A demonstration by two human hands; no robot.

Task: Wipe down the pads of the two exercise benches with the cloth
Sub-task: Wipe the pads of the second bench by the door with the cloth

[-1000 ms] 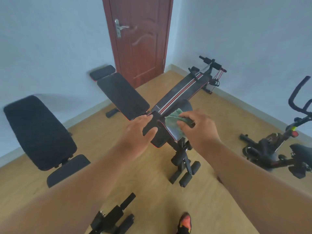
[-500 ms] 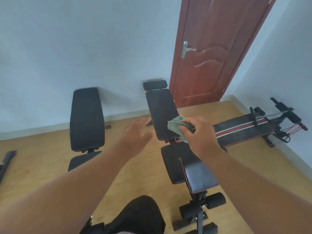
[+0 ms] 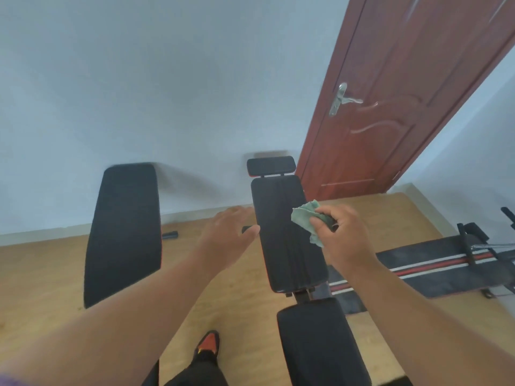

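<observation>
From the head camera, the right hand (image 3: 345,235) reached forward with its fingers (image 3: 324,218) curled round a bunched green cloth (image 3: 306,221), which it held over the right edge of the inclined back pad (image 3: 281,232) of the nearer exercise bench; whether the cloth touched the pad could not be told. The left hand (image 3: 227,236) was stretched out flat beside that pad's left edge, its fingers wide and relaxed, holding nothing, the thumb tip just at the pad's rim. Above the back pad sat a small black headrest pad (image 3: 270,165), and below it, nearer the person, the black seat pad (image 3: 317,341). The 2nd bench's long black back pad (image 3: 124,229) stood well apart to the left, tilted up toward the pale wall. To the right a flat black board with red and white stripes (image 3: 434,267) lay on the wooden floor (image 3: 41,274). Behind stood a reddish-brown door (image 3: 390,93) with a silver handle (image 3: 344,98). At the bottom edge showed an orange-and-black shoe (image 3: 207,345).
</observation>
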